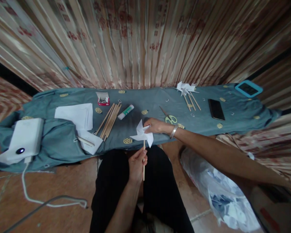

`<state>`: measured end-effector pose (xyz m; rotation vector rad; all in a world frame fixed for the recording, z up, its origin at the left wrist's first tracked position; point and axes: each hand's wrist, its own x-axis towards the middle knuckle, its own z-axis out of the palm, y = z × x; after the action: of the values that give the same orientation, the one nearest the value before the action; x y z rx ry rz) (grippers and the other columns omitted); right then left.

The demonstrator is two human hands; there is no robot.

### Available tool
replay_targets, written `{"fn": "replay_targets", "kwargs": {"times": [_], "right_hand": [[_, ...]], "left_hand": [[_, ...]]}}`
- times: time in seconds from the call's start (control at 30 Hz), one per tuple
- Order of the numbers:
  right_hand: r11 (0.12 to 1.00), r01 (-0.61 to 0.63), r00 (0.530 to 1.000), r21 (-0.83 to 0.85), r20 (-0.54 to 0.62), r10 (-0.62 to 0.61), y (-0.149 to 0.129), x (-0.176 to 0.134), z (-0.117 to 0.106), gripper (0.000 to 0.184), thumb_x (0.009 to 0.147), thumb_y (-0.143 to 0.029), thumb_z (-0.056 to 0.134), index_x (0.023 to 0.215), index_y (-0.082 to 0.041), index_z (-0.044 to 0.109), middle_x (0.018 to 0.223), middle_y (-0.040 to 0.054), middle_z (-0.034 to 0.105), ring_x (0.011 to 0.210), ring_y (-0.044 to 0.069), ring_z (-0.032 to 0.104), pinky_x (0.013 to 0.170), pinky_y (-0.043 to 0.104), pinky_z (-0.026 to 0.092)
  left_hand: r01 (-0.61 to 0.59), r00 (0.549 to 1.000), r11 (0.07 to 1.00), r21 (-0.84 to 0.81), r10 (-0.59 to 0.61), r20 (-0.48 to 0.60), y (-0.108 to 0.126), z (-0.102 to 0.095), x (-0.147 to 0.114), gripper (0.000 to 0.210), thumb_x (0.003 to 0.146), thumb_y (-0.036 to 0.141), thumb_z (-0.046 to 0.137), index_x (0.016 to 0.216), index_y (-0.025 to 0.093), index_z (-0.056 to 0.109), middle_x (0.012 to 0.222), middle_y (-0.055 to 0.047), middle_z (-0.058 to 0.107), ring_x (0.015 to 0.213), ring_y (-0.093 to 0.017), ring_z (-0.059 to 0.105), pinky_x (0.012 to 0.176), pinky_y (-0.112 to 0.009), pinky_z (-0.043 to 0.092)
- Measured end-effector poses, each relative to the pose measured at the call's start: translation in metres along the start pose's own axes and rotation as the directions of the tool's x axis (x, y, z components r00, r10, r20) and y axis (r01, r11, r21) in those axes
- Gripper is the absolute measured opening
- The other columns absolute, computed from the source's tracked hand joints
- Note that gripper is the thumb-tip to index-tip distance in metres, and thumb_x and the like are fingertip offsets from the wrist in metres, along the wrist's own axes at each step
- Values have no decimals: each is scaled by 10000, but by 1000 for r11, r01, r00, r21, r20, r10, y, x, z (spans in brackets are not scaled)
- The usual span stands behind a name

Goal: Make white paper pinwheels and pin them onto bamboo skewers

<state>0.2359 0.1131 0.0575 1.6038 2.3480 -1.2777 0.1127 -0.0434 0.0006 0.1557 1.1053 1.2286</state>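
Observation:
A white paper pinwheel (141,132) on a thin wooden stick stands upright over the front edge of the cloth-covered bench. My left hand (137,163) is closed around the stick below the paper blades. At the pinwheel's right side, my right hand (155,125) touches the blades near their centre with bent fingers; what its fingertips hold, if anything, is hidden. Just behind that hand lie scissors (170,119) with pale green handles. A glue stick (126,112) and a bundle of wooden sticks (111,122) rest to the left.
Finished pinwheels (185,88) lie at the back right, near a black phone (216,109) and a blue-framed device (248,88). On the left are a small red box (103,99), paper sheets (75,113) and a white power bank (26,137). A plastic bag (223,194) sits on the floor.

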Motion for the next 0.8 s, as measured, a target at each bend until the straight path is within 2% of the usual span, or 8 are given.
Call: {"fn": "replay_targets", "kwargs": {"times": [0.13, 0.3, 0.6, 0.8], "right_hand": [[999, 35, 998, -30, 50, -34, -1, 2, -5, 60, 680, -176, 652, 636, -136, 658, 602, -27, 542, 611, 111, 461, 586, 235, 328], [997, 67, 994, -36, 88, -64, 2, 7, -6, 100, 672, -192, 645, 589, -153, 604, 560, -40, 487, 582, 105, 430, 565, 236, 308], [990, 135, 973, 37, 185, -139, 18, 18, -8, 176, 678, -318, 649, 650, -145, 634, 621, -22, 546, 613, 118, 454, 572, 242, 328], [988, 123, 957, 91, 251, -142, 26, 25, -9, 260, 688, -391, 663, 702, -131, 665, 626, -19, 553, 606, 116, 446, 555, 244, 319]], "left_hand": [[-1, 1000, 1000, -10, 1, -21, -3, 0, 2, 391, 455, 278, 911, 773, 94, 777, 514, 21, 541, 453, -24, 402, 412, -163, 231], [7, 1000, 1000, -13, -7, -10, -6, -2, 1, 394, 520, 278, 893, 851, 93, 785, 529, 15, 554, 456, -25, 404, 413, -167, 232], [60, 998, 997, -57, -61, -10, -7, -2, 2, 437, 498, 294, 906, 855, 78, 777, 496, 26, 539, 437, -24, 397, 404, -164, 216], [78, 996, 993, -84, -80, -24, -11, -3, 5, 446, 470, 289, 912, 849, 93, 781, 482, 24, 554, 415, -30, 408, 392, -165, 223]]}}
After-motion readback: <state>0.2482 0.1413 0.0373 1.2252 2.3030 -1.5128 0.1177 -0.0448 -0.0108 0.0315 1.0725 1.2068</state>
